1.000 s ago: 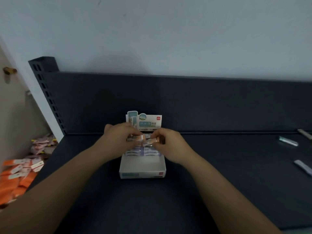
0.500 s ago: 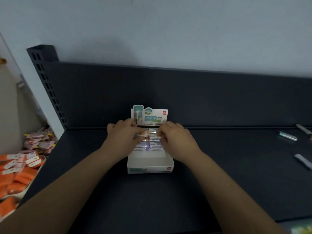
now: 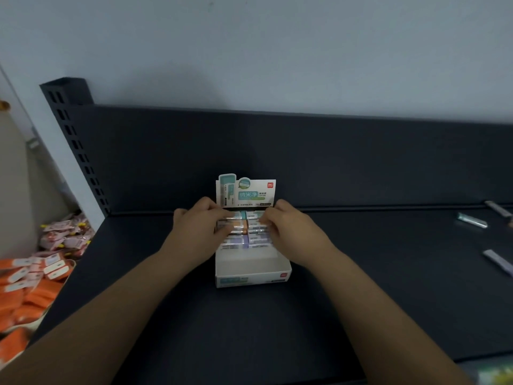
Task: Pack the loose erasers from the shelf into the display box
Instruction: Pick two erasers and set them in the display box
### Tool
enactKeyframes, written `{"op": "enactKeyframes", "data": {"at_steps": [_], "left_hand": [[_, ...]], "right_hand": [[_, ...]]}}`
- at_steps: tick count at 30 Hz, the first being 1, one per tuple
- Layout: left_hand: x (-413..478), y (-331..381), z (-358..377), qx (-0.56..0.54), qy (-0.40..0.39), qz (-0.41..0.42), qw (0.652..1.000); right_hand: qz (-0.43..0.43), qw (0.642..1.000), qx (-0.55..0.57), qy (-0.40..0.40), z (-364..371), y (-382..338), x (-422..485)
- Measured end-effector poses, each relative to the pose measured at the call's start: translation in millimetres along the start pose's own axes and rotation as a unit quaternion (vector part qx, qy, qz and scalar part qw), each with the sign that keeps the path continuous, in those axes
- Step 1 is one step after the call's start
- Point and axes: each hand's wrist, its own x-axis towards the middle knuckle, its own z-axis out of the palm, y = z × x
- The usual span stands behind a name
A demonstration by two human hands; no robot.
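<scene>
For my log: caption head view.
Left hand and right hand pinch wrapped erasers in white cardboard display box on dark shelf.

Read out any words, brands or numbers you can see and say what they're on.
"纳米净": header card of the display box.
"deli", apparently: red logo in that card's top right corner.
Small print on the card, the box front and the erasers: too blurred to read.

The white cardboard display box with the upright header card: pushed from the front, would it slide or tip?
Probably slides: the low white cardboard display box sits flat on the smooth dark shelf. Its thin walls may flex. The wrapped erasers weight only its back half, under the header card, so tipping seems unlikely.
</scene>
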Motion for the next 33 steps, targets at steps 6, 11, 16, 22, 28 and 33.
{"op": "enactKeyframes", "data": {"at_steps": [6,11,16,22,28,33], "left_hand": [[-2,7,7,-0.049,0.021,-0.013,0.998],[3,16,13,-0.041,0.028,-0.005,0.999],[10,23,16,-0.034,0.036,0.005,0.999],[14,23,15,-0.013,0.033,0.016,0.999],[23,31,6,0.037,0.004,0.015,0.999],[36,59,-3,0.082,0.028,0.031,0.996]], "right_hand": [[0.036,0.999,0.023,0.024,-1,8,-6],[0.066,0.997,0.036,0.022,-5,15,-6],[0.07,0.996,0.043,0.03,-6,21,-7],[0.062,0.997,0.051,0.023,-9,25,-4],[0.056,0.997,0.062,0.0,-17,32,-1],[0.049,0.996,0.057,0.045,-38,56,-20]]}}
